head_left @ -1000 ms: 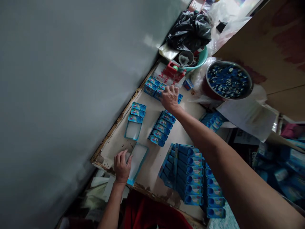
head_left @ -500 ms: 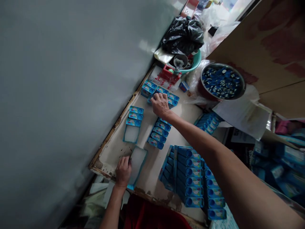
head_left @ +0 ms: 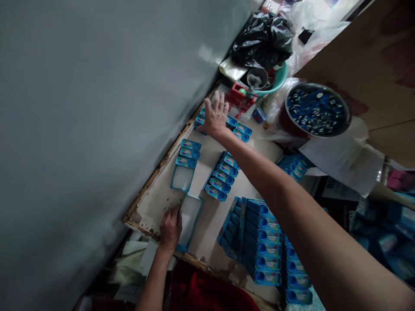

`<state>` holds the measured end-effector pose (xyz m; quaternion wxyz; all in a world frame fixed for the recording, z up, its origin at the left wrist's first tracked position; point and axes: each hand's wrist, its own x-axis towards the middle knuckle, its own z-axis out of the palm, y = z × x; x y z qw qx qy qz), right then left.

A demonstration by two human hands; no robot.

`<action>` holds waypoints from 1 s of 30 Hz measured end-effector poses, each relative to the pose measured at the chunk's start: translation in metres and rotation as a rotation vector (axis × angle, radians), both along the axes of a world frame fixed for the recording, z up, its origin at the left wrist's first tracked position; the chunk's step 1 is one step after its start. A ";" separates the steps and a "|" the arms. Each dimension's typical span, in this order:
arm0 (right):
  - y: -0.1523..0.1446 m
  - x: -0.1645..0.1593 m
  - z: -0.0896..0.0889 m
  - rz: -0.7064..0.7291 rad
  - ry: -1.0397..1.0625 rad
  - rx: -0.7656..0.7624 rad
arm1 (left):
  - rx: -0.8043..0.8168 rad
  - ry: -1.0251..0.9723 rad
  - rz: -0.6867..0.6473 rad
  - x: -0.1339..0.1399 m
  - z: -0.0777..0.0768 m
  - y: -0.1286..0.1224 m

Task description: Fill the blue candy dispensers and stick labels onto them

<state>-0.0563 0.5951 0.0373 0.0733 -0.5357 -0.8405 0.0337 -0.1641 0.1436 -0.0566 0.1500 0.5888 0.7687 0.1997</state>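
My left hand [head_left: 170, 229] is closed on the left edge of a shallow open box [head_left: 191, 216] with blue edges and a white inside. My right hand [head_left: 215, 114] reaches to the far end of the table, fingers spread over a group of small blue boxes [head_left: 242, 133] that it partly hides. A second open box [head_left: 182, 178] lies just beyond the first, with several small blue boxes [head_left: 188, 153] filling its far part. To its right runs a row of small blue boxes [head_left: 220, 179], partly covered by my right forearm.
Stacked blue boxes [head_left: 267, 248] stand at the table's near right. A metal bowl [head_left: 348, 121] of small blue and white pieces sits at the back right. Further back are a red tape dispenser [head_left: 238, 98], a green basin [head_left: 281, 80] and a black plastic bag [head_left: 262, 41]. The wall [head_left: 97, 108] borders the left.
My right hand has moved further back and left, and its fingers have opened out from a closed grip over the far blue boxes. The left hand keeps its hold; the view has shifted slightly.
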 end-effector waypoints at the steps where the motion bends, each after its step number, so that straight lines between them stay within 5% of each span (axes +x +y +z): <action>1: 0.010 0.001 -0.008 -0.020 0.005 -0.015 | -0.004 -0.009 0.001 0.001 0.003 -0.002; 7: 0.038 -0.005 -0.061 -0.032 -0.003 -0.022 | -0.073 0.024 0.076 0.012 0.014 -0.021; 10: 0.032 -0.004 -0.062 0.011 -0.014 0.048 | -0.118 0.017 0.056 0.014 0.010 -0.029; 12: 0.021 0.004 -0.044 0.033 -0.008 0.107 | -0.141 -0.004 0.026 0.013 0.009 -0.030; 15: -0.016 0.025 0.013 0.077 0.030 0.164 | -0.148 -0.046 0.026 0.015 0.014 -0.030; 19: -0.118 0.048 0.097 0.231 0.105 0.078 | -0.123 -0.176 0.111 0.016 0.027 -0.026; 21: -0.180 0.046 0.116 0.299 0.118 -0.028 | -0.077 -0.299 0.261 0.010 0.034 -0.021; 23: -0.235 0.035 0.112 0.327 0.133 -0.106 | 0.015 -0.503 0.530 -0.002 0.041 -0.008; 26: -0.285 0.016 0.076 0.283 0.151 -0.108 | 0.149 -0.968 0.808 -0.021 0.053 0.023; 30: -0.305 0.002 0.026 0.171 0.164 0.019 | 0.197 -1.281 0.554 -0.018 0.068 0.058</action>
